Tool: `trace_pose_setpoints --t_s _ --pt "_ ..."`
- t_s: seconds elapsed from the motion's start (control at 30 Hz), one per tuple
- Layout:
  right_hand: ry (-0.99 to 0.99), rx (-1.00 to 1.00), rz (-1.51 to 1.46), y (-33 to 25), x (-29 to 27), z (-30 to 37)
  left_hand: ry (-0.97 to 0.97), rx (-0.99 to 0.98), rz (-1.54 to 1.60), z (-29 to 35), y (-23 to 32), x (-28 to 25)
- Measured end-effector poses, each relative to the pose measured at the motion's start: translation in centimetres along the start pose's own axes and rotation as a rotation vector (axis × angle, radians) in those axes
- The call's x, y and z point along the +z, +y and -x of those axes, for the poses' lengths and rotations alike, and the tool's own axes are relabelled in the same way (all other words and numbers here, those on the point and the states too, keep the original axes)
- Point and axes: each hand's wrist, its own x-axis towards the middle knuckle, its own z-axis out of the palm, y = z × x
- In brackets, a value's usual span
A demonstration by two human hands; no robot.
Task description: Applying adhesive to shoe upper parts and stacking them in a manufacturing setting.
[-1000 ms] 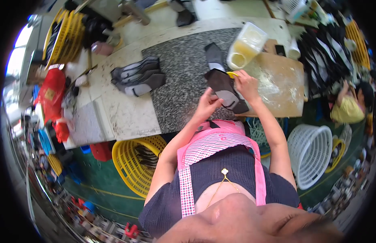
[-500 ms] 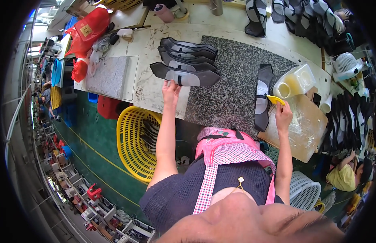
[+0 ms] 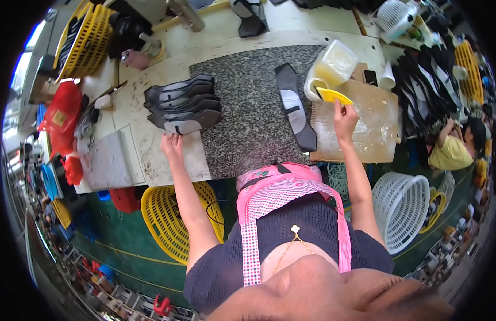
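My left hand (image 3: 172, 144) is at the near edge of a fanned stack of dark and light grey curved cut pieces (image 3: 185, 124), fingers stretched out and holding nothing. Whether the fingertips touch the lowest piece, I cannot tell. A flat yellow scraper (image 3: 333, 96) is pinched in my right hand (image 3: 345, 119), above the glue-smeared board. Its tip is beside the mouth of a translucent plastic jug (image 3: 333, 67) with yellowish contents, lying on its side. Left of that hand, one single grey piece (image 3: 296, 111) lies lengthwise on the speckled stone slab (image 3: 242, 107).
The glue-smeared brown board (image 3: 365, 123) is at the right, with a phone (image 3: 370, 78) at its far edge. Below the worktable stand a yellow basket (image 3: 162, 224) and a white basket (image 3: 400, 208). A person in a yellow top (image 3: 454, 152) sits farther right.
The view has turned, shifting the table leftward. My left hand has drawn slightly back from the stack's lowest piece. My right hand has brought the scraper from beside the single piece to the jug's mouth.
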Motion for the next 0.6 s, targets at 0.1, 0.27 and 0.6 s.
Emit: trace_pose_setpoints --t_s 0.1,0.27,0.6 --pt "0.061 -0.064 0.097 -0.1 0.7 -1.6 0.079 -0.051 0.118 1.2 -0.1 1.5" --pt "-0.059 -0.051 0.357 1.7 0.7 -2.8 0.061 0.242 -0.332 1.6 -3.0 1.8" --pt "-0.122 0.144 0.249 2.0 -1.3 -0.9 0.418 0.508 -1.169 5.9 -1.6 11.0"
